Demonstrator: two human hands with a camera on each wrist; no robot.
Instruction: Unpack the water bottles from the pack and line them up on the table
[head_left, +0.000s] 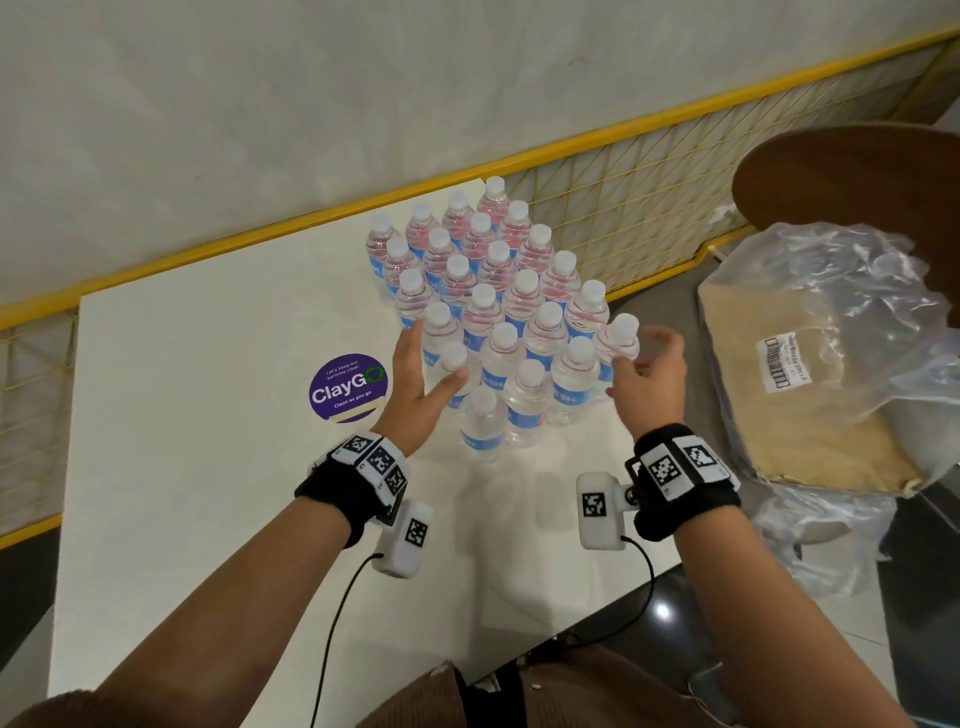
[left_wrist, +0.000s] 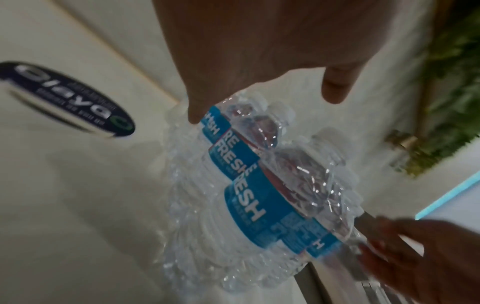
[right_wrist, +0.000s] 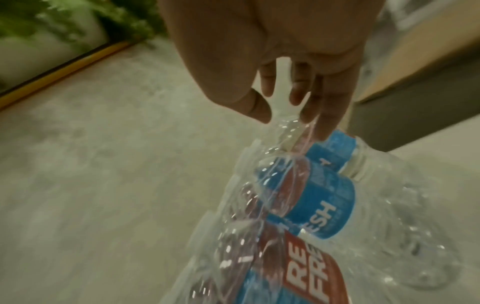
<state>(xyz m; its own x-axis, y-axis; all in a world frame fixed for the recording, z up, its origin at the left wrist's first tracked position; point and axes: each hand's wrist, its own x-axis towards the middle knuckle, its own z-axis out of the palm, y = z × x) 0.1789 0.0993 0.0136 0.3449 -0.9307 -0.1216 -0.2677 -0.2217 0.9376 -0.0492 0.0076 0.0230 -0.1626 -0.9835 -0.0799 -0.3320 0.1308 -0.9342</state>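
Several clear water bottles (head_left: 493, 296) with white caps and blue labels stand in tight rows on the white table (head_left: 208, 467). My left hand (head_left: 434, 358) lies with straight fingers against the left side of the near rows, its thumb by a cap. The left wrist view shows the left hand (left_wrist: 259, 102) above the labelled bottles (left_wrist: 246, 195). My right hand (head_left: 644, 353) is at the right side, fingers relaxed beside the outermost bottle (head_left: 621, 338) at the table edge. In the right wrist view the right hand (right_wrist: 291, 123) hangs over the bottles (right_wrist: 324, 201), fingertips touching one, with no clear grip.
The torn plastic wrap (head_left: 857, 291) and its cardboard tray (head_left: 779, 415) lie off the table's right side. A purple round sticker (head_left: 348, 387) is on the table left of the bottles. A yellow mesh rail (head_left: 623, 208) runs behind, and a brown round top (head_left: 857, 171) stands at the far right.
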